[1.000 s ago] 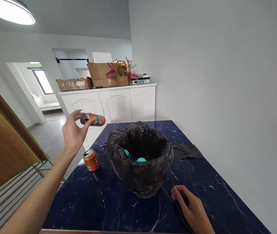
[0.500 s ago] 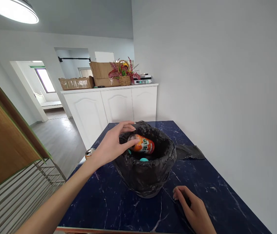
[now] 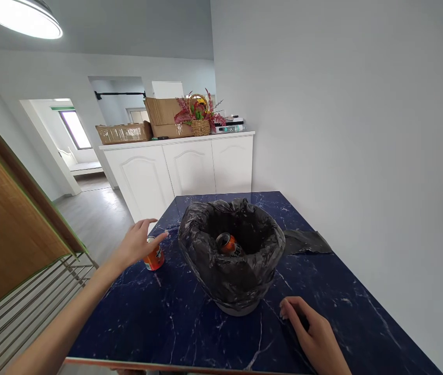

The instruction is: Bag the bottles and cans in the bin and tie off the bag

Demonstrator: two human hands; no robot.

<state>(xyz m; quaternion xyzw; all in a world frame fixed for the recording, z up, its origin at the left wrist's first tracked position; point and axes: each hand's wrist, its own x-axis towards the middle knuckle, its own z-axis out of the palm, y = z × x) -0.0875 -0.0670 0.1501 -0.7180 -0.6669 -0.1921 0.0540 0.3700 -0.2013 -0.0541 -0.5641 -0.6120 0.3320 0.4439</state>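
A small bin lined with a black bag (image 3: 232, 271) stands in the middle of the dark blue marble table (image 3: 159, 323). An orange can (image 3: 229, 244) lies inside it. My left hand (image 3: 137, 245) hovers open just over a second orange can (image 3: 154, 257) that stands upright at the table's left edge; the fingers are spread and touch or nearly touch its top. My right hand (image 3: 315, 336) rests palm down on the table by the near right of the bin, fingers lying on a piece of black bag film.
A loose black bag (image 3: 305, 242) lies flat to the right of the bin, near the white wall. A wooden board on a metal rack (image 3: 14, 250) stands at the left. White cabinets (image 3: 182, 166) with boxes and a flower basket are behind the table.
My left hand carried an orange can over the bin, let it go inside, and has drawn back left to the can standing on the table. The right hand has stayed put.
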